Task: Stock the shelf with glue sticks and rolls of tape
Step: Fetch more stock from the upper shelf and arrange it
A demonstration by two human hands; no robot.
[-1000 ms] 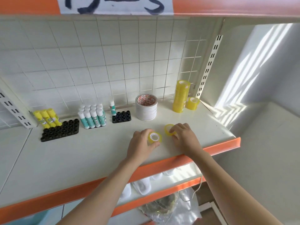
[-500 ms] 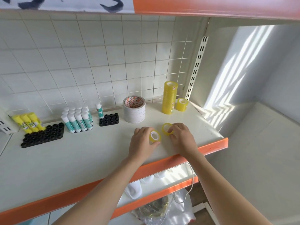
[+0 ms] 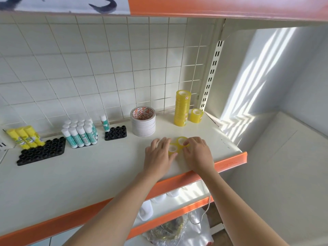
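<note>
Now both hands palm-down: left hand grips tape roll, right hand pinches second roll.

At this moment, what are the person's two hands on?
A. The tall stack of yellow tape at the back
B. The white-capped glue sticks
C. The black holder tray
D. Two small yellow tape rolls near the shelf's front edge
D: the left hand and right hand each hold one of the small yellow tape rolls, side by side near the front edge.
</note>
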